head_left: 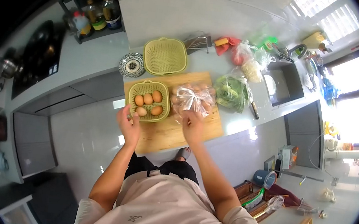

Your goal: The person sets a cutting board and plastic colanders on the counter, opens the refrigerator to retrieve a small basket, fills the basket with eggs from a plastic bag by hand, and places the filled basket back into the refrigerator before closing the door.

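A small green plastic basket (167, 107) with several brown eggs (147, 99) in it sits on the wooden cutting board (158, 141). My left hand (129, 126) is at the basket's near left corner, thumb and fingers apart. Right of the basket lies a clear plastic bag (194, 97) full of eggs, its top gathered in a knot. My right hand (192, 129) is at the bag's near edge, fingers pinched together on the plastic; the fingertips are partly hidden.
Behind the board stand a larger green basket (165, 57) and a patterned bowl (131, 65). To the right are bagged leafy greens (233, 93), a knife (255, 110) and the sink (289, 87). A bottle rack (94, 11) and stove (39, 60) are at left.
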Tool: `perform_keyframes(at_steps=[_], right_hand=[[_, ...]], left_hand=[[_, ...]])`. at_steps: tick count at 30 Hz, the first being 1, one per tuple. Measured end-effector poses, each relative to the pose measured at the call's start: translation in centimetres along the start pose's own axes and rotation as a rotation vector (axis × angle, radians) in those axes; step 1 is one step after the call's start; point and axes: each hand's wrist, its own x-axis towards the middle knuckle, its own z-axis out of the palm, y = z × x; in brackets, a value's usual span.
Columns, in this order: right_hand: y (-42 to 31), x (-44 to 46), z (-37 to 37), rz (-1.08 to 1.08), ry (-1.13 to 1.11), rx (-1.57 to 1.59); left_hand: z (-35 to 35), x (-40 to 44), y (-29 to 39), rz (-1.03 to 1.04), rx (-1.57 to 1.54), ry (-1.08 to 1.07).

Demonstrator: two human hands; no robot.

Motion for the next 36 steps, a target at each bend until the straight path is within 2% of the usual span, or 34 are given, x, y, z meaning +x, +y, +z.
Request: perform_keyframes(at_steps=[1,3,4,7,11,12,15,17,18,21,22,24,27,28,31,32,36], right_hand=[[0.8,1.8,-1.7,0.028,-0.018,0.05],[1.5,5.2,-4.7,-0.061,0.005,-0.048],[1.8,6.6,-5.6,-0.104,0.018,-0.098],[4.1,10.1,-5.5,-0.288,-0.045,-0.208],[3.7,11.4,-4.2,-0.335,-0.075,-0.427],[5.0,12.0,-3.9,-0.327,-0.161,-0.438],[7.8,12.6,-2.5,-0.149,-0.156,-0.257],[8.7,13.0,-3.5,0.163,-0.312,0.051],[8.9,13.2,-4.1,0.317,-0.386,0.206],[9.4,13.3,-4.4,0.59,-0.385,0.628],[8.5,13.2,-4.9,0.588,-0.382,0.627],[7.2,13.5,-5.9,0.57,-0.381,0.629],[7.9,14.0,-6.3,0.389,-0.375,0.262],[7.6,13.7,-6.6,0.272,-0.237,0.171],[7.8,13.5,-7.5,-0.01,-0.189,0.007],[7.9,13.2,-7.7,-0.035,-0.256,0.13],[8.7,14.1,-7.3,-0.157,-0.381,0.093]], left_hand=[[1.0,-0.4,1.3,-0.009,-0.066,-0.07],[3.7,-1.5,4.1,-0.018,-0.202,-0.216],[5.2,-2.1,5.8,0.061,-0.211,-0.182],[9.3,-2.4,6.4,0.151,-0.055,-0.307],[12.6,-1.6,8.0,0.066,-0.039,-0.299],[13.2,-1.0,8.0,0.08,-0.023,-0.312],[14.9,0.7,8.1,0.224,0.036,-0.291],[16.2,1.8,8.4,0.268,0.055,-0.292],[16.2,2.2,9.6,0.216,0.051,-0.367],[17.4,2.8,10.8,0.3,0.029,-0.46],[17.7,2.6,11.0,0.27,0.015,-0.465],[18.5,2.5,11.3,0.24,0.021,-0.414],[19.5,2.2,10.9,0.146,0.007,-0.419],[19.7,2.2,10.8,0.108,-0.001,-0.43],[20.0,1.7,10.4,0.183,-0.037,-0.34],[20.1,1.2,10.3,0.192,-0.034,-0.308],[20.4,0.7,10.6,0.195,-0.028,-0.246]])
